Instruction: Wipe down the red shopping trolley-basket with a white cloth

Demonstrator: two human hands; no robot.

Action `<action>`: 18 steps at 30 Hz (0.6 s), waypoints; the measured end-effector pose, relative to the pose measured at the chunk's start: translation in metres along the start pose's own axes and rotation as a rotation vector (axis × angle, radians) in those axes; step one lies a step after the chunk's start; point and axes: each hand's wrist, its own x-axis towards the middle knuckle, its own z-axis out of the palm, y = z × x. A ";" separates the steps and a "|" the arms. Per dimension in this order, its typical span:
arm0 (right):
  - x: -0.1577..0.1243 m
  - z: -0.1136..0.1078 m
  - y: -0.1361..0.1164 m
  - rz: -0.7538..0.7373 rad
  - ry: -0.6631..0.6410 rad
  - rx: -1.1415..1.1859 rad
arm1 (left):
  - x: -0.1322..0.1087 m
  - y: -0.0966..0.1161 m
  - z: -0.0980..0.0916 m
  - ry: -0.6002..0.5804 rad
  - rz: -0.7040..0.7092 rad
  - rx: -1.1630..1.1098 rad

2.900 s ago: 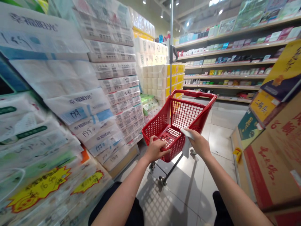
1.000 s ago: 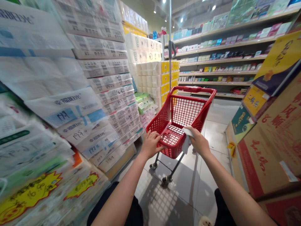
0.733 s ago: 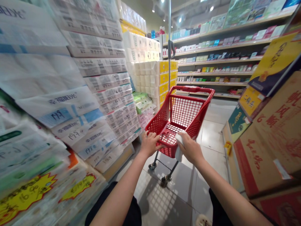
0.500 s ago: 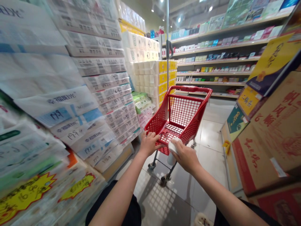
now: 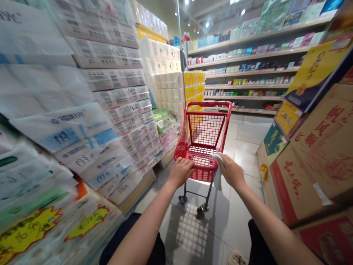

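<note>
A small red shopping cart (image 5: 205,130) with a grid basket stands in front of me, its low front end towards me and its handle at the far side. My left hand (image 5: 181,171) is closed over the left part of the near rim. At the right corner of that rim, my right hand (image 5: 231,170) grips a white cloth (image 5: 217,176). The cloth lies against the basket edge and hangs down outside it. Grid squares show through at the bottom of the basket.
Tall stacks of wrapped tissue packs (image 5: 118,99) line the left side. Cardboard cartons (image 5: 317,147) are piled on the right. Shelves of small boxed goods (image 5: 248,66) fill the back, behind a glass door edge with a dark handle (image 5: 183,60). Pale floor tiles (image 5: 242,198) run between.
The cart has turned, its handle end swinging left. My right hand has moved right along the rim with the cloth, and my left hand has shifted slightly right and down.
</note>
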 end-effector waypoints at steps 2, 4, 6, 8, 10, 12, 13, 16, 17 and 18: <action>-0.002 0.000 -0.001 0.012 0.001 0.005 | 0.001 0.000 0.003 0.000 -0.006 -0.013; -0.010 0.003 -0.008 -0.013 -0.006 -0.009 | 0.001 0.000 0.005 0.008 -0.030 -0.017; -0.020 0.009 -0.020 -0.073 -0.037 -0.049 | 0.001 0.000 0.005 0.012 -0.056 -0.015; -0.029 0.017 -0.036 -0.143 -0.078 -0.092 | 0.000 0.001 0.004 0.005 -0.070 -0.019; -0.035 0.027 -0.052 -0.200 -0.101 -0.118 | -0.002 0.001 0.003 -0.003 -0.071 -0.032; -0.037 0.036 -0.062 -0.238 -0.111 -0.128 | -0.004 0.000 0.002 -0.004 -0.061 -0.053; -0.036 0.038 -0.064 -0.254 -0.115 -0.135 | -0.005 -0.001 0.001 -0.007 -0.050 -0.068; -0.029 0.039 -0.058 -0.307 -0.121 -0.164 | -0.009 -0.011 -0.007 -0.027 -0.002 -0.099; -0.026 0.037 -0.052 -0.320 -0.114 -0.174 | -0.011 -0.016 -0.011 -0.027 0.006 -0.091; -0.024 0.035 -0.046 -0.325 -0.104 -0.179 | -0.013 -0.022 -0.015 -0.017 0.002 -0.073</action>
